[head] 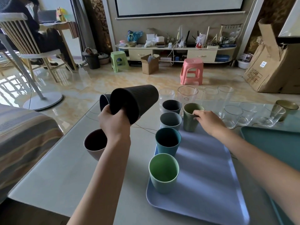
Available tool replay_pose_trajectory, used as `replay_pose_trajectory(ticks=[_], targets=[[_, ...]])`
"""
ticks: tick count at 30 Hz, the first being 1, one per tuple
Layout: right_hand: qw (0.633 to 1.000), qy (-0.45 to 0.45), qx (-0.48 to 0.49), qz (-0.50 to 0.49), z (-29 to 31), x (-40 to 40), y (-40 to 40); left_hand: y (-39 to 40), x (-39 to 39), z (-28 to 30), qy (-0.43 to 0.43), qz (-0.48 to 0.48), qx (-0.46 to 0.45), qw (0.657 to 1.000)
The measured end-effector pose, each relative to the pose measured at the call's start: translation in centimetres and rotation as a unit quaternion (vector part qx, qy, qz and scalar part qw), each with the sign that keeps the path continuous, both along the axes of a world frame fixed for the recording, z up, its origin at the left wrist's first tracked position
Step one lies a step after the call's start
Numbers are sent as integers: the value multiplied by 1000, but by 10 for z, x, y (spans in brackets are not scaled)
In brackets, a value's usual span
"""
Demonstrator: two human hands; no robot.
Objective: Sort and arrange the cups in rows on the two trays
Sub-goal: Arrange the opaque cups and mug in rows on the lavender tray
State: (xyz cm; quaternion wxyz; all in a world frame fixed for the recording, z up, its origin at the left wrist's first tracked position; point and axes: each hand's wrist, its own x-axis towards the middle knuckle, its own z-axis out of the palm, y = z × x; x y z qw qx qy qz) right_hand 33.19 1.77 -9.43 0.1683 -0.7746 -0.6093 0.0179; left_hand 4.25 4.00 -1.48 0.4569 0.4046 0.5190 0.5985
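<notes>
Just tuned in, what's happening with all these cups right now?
A person is sorting cups onto trays. Four ribbed cups stand in a column along the left edge of the blue tray. The right hand grips an olive cup starting a second column. The left hand holds a black cup tilted in the air. Clear glasses wait on the table; the teal tray shows nothing on it.

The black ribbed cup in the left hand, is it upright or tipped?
Tipped. The black ribbed cup lies nearly sideways in the left hand, its base facing the camera.

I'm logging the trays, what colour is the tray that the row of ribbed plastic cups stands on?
Pale lavender-blue tray, best seen in the head view.
</notes>
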Motion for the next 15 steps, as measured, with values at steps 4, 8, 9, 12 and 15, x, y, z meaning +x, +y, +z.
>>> replay_pose_trajectory(ticks=[4, 8, 9, 12, 15], targets=[[1000, 1, -4, -7, 1, -3, 3, 0, 1, 0, 24, 2, 11, 1000], [1000, -22, 8, -17, 8, -5, -7, -2, 2, 0, 59, 7, 25, 998], [999, -17, 44, -19, 14, -7, -13, -5, 3, 1, 78, 10, 34, 996], [972, 40, 231, 25, 37, -29, -43, -14, 7, 4, 143, 4, 80, 986], [944, 104, 273, 156, 60, -67, -78, -24, 15, 5, 207, -19, 104, 973]])
